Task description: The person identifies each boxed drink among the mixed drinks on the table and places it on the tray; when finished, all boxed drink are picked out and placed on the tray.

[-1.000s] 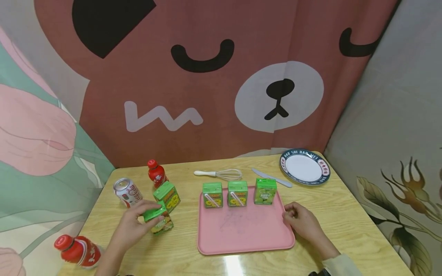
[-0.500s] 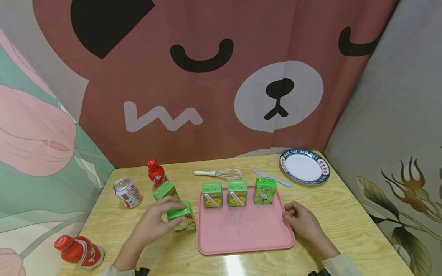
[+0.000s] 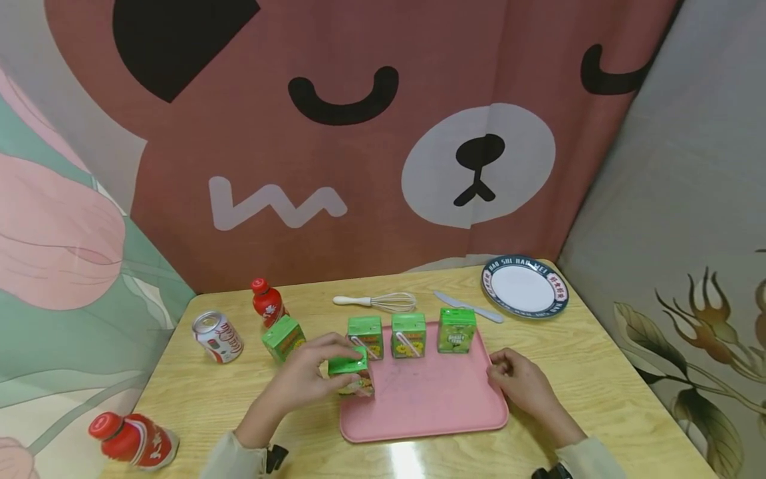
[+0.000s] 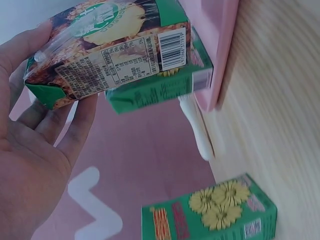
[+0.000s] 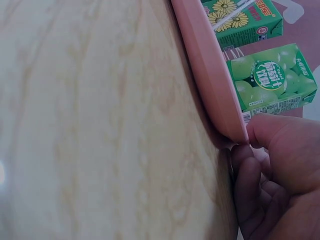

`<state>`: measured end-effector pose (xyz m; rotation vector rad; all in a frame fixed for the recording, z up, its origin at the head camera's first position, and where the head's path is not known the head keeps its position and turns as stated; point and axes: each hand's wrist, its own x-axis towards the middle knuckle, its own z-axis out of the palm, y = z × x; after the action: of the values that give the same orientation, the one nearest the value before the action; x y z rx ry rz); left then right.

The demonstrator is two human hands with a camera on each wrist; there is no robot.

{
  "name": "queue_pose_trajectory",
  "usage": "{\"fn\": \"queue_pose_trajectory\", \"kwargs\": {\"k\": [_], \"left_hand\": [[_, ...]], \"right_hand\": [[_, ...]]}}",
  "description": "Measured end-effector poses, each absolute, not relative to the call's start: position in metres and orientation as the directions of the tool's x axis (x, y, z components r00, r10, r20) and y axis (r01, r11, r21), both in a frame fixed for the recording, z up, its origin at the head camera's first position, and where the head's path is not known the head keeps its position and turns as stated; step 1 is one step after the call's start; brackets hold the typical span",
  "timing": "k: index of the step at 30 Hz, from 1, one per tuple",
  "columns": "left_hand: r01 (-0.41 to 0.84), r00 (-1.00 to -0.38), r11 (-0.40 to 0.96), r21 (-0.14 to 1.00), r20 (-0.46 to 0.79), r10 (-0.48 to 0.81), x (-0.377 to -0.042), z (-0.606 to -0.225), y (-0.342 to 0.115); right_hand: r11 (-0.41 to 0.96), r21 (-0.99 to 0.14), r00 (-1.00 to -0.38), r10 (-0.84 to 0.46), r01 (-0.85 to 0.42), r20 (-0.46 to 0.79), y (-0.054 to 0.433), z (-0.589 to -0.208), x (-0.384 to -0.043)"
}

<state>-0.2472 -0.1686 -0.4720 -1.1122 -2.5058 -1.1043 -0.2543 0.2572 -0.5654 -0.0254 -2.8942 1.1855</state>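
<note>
My left hand [image 3: 305,376] grips a green-topped juice box [image 3: 357,384] by its sides, over the left edge of the pink tray [image 3: 431,406]. In the left wrist view this juice box shows a pineapple picture and a barcode. Along the tray's back stand two flower-printed drink boxes with straws, a left one [image 3: 366,332] and a middle one [image 3: 409,338], and a grape juice box [image 3: 457,330]. My right hand [image 3: 522,382] pinches the tray's right rim between thumb and curled fingers. Another flower-printed drink box [image 3: 283,338] stands on the table, left of the tray.
A cola can [image 3: 218,337] and a red bottle [image 3: 269,303] stand at the back left, with another red bottle [image 3: 137,440] at the front left. Behind the tray lie a whisk [image 3: 374,302], a knife [image 3: 469,307] and a blue-rimmed plate [image 3: 524,287].
My left hand has carried the pineapple juice box rightward from beside the other drink box to over the tray's left edge. My right hand has stayed at the tray's rim.
</note>
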Motion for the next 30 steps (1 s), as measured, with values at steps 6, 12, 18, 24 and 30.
{"fn": "queue_pose_trajectory", "kwargs": {"k": [6,12,18,24,30], "left_hand": [[0.709,-0.686,0.427,0.562,0.410,0.601,-0.249,-0.477,-0.155],[0.721,-0.676,0.431,0.542,0.416,0.608,-0.250,-0.482,-0.149],[0.708,-0.685,0.429,0.561,0.402,0.607,-0.249,-0.484,-0.148],[0.703,-0.690,0.431,0.566,0.398,0.604,-0.248,-0.486,-0.149],[0.694,-0.693,0.424,0.582,0.380,0.613,-0.247,-0.487,-0.149]], "right_hand": [[0.709,-0.705,-1.000,0.020,0.004,0.015,0.257,-0.565,-0.255],[0.708,-0.706,-1.000,0.020,-0.002,0.023,0.257,-0.565,-0.254],[0.708,-0.706,-1.000,0.019,0.003,0.015,0.257,-0.566,-0.254],[0.708,-0.706,-1.000,0.025,0.017,0.001,0.257,-0.566,-0.256],[0.711,-0.703,-1.000,0.027,0.021,-0.003,0.258,-0.567,-0.256]]}}
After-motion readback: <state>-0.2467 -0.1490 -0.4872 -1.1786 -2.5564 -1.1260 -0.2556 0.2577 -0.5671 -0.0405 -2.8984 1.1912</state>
